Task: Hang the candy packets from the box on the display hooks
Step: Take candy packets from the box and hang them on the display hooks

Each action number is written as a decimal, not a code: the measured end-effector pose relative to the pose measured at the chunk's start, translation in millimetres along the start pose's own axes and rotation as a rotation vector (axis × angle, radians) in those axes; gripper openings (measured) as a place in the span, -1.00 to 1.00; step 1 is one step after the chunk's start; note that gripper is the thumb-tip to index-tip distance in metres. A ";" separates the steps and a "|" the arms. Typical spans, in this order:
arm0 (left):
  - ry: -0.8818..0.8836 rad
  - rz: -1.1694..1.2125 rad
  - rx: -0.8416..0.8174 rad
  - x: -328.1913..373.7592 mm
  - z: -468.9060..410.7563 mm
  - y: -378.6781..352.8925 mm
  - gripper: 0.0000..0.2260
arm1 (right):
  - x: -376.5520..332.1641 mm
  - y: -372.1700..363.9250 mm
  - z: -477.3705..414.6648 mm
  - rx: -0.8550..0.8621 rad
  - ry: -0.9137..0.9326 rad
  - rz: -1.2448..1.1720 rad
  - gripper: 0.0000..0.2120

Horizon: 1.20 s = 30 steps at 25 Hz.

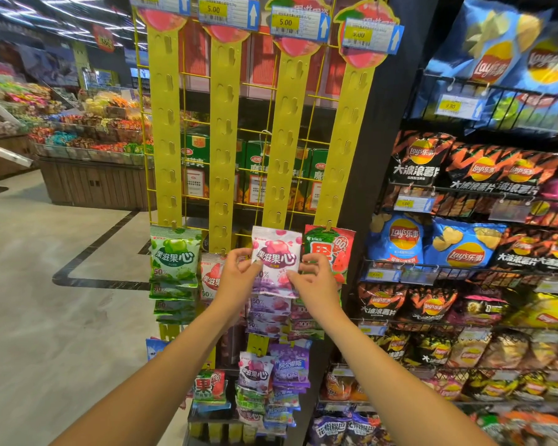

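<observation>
A white and purple candy packet (276,252) is held up against the third yellow hook strip (285,136). My left hand (237,273) pinches its left edge and my right hand (316,278) pinches its lower right edge. Its top sits at a hook on the strip; whether it hangs there I cannot tell. More purple packets (269,312) hang below it. Green packets (174,252) hang on the first strip, a red strawberry packet (210,278) on the second, a watermelon packet (331,247) on the fourth. Loose packets (258,391) fill the box low down.
The yellow wire rack (258,130) carries the strips, with price tags (285,24) on top. Chip bags (467,249) fill the wire shelves on the right. Open floor (45,268) lies to the left, with bulk candy bins (87,133) behind it.
</observation>
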<state>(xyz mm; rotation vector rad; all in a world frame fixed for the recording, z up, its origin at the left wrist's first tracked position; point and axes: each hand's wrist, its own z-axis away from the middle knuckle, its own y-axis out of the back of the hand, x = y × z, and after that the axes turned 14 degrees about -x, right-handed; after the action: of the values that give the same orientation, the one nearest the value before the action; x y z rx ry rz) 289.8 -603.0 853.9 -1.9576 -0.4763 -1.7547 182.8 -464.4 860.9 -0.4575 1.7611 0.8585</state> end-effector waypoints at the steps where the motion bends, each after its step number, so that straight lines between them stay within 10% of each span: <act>1: -0.020 -0.015 0.014 2.0 -4.0 0.2 -0.78 | -1.3 0.6 -4.4 0.017 0.017 0.021 -0.67; 20: -0.069 -0.431 0.057 -32.0 -9.1 11.7 -0.75 | 28.1 -9.0 -0.3 -0.025 -0.062 0.288 -0.61; 30: -0.074 -0.956 0.081 -30.5 28.3 -9.4 -0.37 | 27.3 29.4 35.9 -0.094 -0.044 0.254 -0.70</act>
<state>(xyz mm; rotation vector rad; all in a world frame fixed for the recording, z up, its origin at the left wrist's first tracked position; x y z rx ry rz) 304.3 -578.0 822.5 -1.8562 -1.6876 -2.1029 177.0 -415.5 839.1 -0.2767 1.7676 1.1249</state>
